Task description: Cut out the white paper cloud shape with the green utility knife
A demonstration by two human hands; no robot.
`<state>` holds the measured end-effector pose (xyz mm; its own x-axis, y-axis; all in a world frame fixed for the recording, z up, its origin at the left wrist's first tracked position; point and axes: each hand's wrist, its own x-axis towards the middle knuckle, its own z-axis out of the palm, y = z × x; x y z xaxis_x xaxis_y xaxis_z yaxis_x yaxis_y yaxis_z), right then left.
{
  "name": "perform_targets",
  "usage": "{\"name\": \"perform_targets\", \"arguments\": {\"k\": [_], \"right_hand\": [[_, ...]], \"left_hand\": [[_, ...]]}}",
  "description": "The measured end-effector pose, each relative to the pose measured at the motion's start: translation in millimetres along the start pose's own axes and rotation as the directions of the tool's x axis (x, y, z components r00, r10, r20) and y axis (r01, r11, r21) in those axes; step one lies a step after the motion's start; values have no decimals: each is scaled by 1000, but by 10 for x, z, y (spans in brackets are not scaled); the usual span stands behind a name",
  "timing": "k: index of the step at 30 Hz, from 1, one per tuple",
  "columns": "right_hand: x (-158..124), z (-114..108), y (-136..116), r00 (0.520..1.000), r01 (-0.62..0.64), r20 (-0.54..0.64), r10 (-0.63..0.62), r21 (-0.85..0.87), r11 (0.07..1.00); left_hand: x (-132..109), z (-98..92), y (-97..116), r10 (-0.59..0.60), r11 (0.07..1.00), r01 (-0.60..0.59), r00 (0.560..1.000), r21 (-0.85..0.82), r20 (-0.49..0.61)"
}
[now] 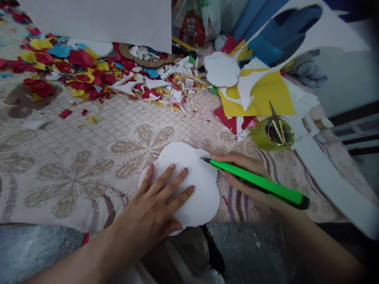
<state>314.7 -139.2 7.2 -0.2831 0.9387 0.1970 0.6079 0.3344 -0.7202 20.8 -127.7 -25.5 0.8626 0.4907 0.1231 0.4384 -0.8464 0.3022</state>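
A white scalloped foam board piece (204,197), shaped like a flower, lies at the front edge of the table and slightly overhangs it. Pressed flat on its left half is my left hand (162,197), with the fingers spread. My right hand (242,169) grips a green utility knife (260,177) at the right of the piece. The knife's blade tip is at the upper right edge of the white shape, beside a small notch; whether it touches the surface I cannot tell. Part of the right fingers is hidden behind the handle.
Scissors (276,122) rest on a yellow tape roll (257,136) at the right. Behind them are a yellow sheet (266,94) and another white scalloped piece (222,69). Coloured paper scraps (79,59) spread across the back left. A long white strip (334,177) hangs over the right side.
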Motion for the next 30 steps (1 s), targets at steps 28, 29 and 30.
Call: {"name": "perform_targets", "arguments": {"k": [28, 29, 30], "right_hand": [[415, -92, 38, 985, 111, 135, -107, -17, 994], [399, -80, 43, 987, 110, 124, -106, -23, 994], [382, -66, 48, 989, 103, 111, -100, -25, 994]], "left_hand": [[31, -167, -55, 41, 999, -41, 999, -20, 32], [26, -155, -73, 40, 999, -39, 999, -19, 37], [19, -138, -78, 35, 999, -34, 999, -16, 37]]}}
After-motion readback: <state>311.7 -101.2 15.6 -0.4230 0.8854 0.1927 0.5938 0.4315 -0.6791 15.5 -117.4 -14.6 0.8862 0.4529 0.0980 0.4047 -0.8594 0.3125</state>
